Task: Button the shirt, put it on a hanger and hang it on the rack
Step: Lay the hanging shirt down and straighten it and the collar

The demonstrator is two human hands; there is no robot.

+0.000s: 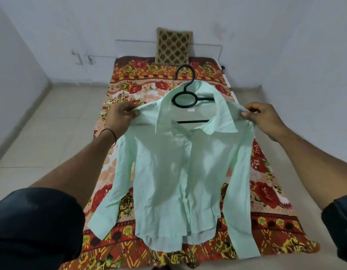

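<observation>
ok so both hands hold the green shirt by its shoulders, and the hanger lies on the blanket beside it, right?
Not quite. In the head view the hanger is inside the shirt, its hook sticking out above the collar. The left hand and right hand do hold the shoulders.

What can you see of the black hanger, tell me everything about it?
The hanger is black, thin and looks like plastic. Its hook sticks up out of the collar of the pale green shirt, above a round loop; one arm and the lower bar show in the neck opening. The rest is hidden under cloth. The left hand and right hand pinch the shirt's shoulders.
</observation>
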